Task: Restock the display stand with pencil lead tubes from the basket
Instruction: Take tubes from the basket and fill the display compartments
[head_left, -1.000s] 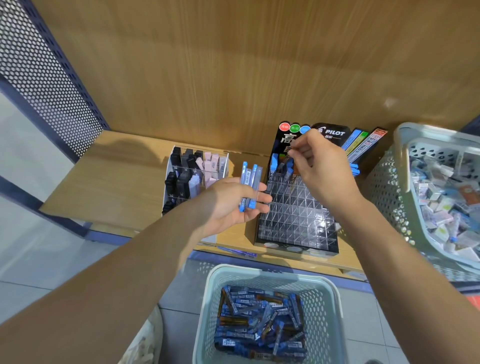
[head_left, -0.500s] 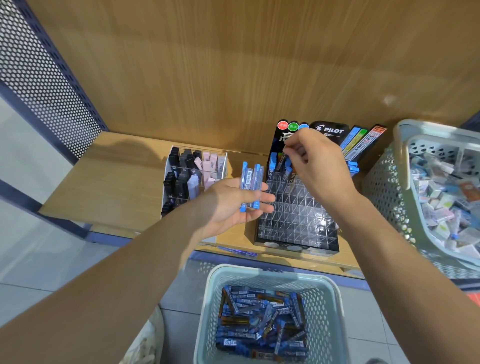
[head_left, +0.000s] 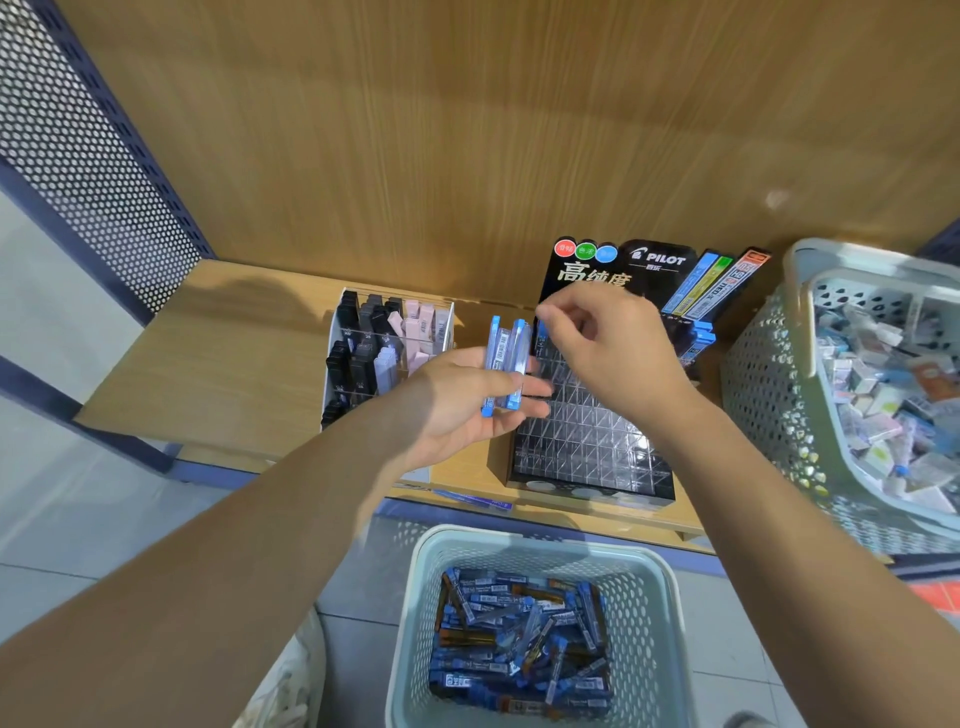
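Observation:
The black Pilot display stand (head_left: 587, 436) sits on the wooden shelf, and most of its clear slots are bare. A few blue pencil lead tubes (head_left: 698, 338) stand at its back right. My left hand (head_left: 457, 410) holds a small bundle of blue tubes (head_left: 504, 358) upright, just left of the stand. My right hand (head_left: 618, 358) hovers over the stand's back rows. Its thumb and forefinger are pinched right above a blue tube (head_left: 543, 332) in the back-left corner, and I cannot tell whether they grip it. Below the shelf, the pale green basket (head_left: 415, 597) holds several blue tubes (head_left: 519, 639).
A clear organizer (head_left: 384, 353) with black and pink items stands left of the stand. A second mesh basket (head_left: 763, 374) full of small stationery sits at the right. One loose tube (head_left: 478, 500) lies on the shelf's front edge. A perforated metal panel (head_left: 78, 156) closes the left side.
My right hand has shifted left and slightly down from the stand's header card to its back-left corner, closer to the bundle. My left hand has stayed where it was.

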